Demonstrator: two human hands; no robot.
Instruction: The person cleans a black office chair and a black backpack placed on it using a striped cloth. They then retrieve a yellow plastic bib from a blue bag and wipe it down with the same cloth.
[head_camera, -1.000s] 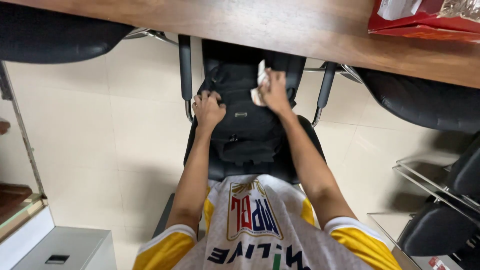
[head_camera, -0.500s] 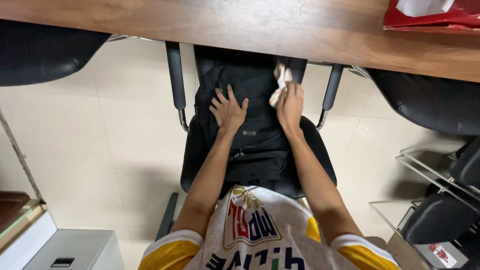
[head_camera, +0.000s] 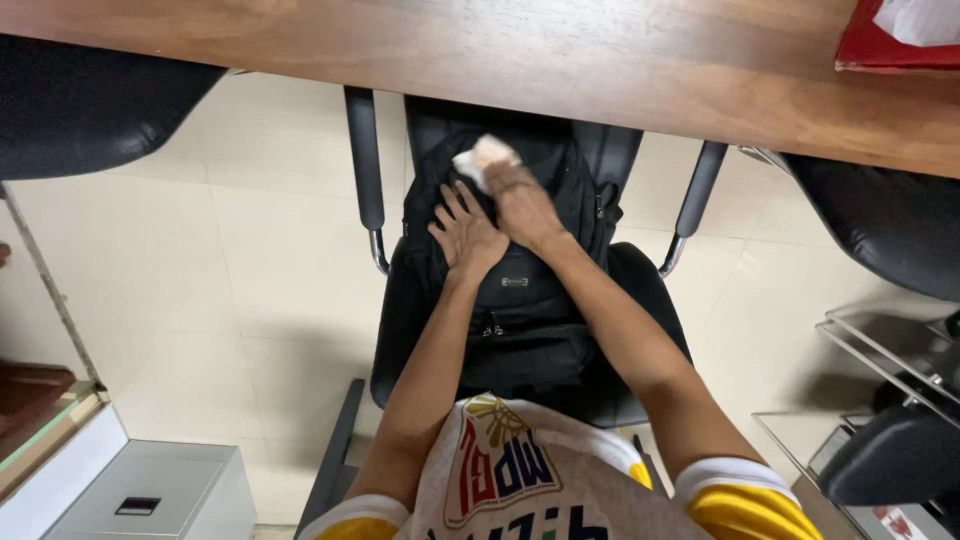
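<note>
A black backpack (head_camera: 530, 300) stands on the seat of a black office chair (head_camera: 640, 290) in front of me. My left hand (head_camera: 465, 232) lies flat on the upper front of the backpack, fingers spread. My right hand (head_camera: 520, 200) crosses just above it and grips a crumpled white cloth (head_camera: 476, 158), pressing it against the top of the backpack.
A long wooden table (head_camera: 560, 60) runs across the top, with a red box (head_camera: 880, 45) at its right end. Black chairs stand at the far left (head_camera: 90, 100) and right (head_camera: 880, 210). A grey cabinet (head_camera: 150, 490) sits at the lower left on the tiled floor.
My right hand has carried the cloth from the right side of the backpack's top to the left, crossing over my left hand. My left hand opened flat and stayed on the bag.
</note>
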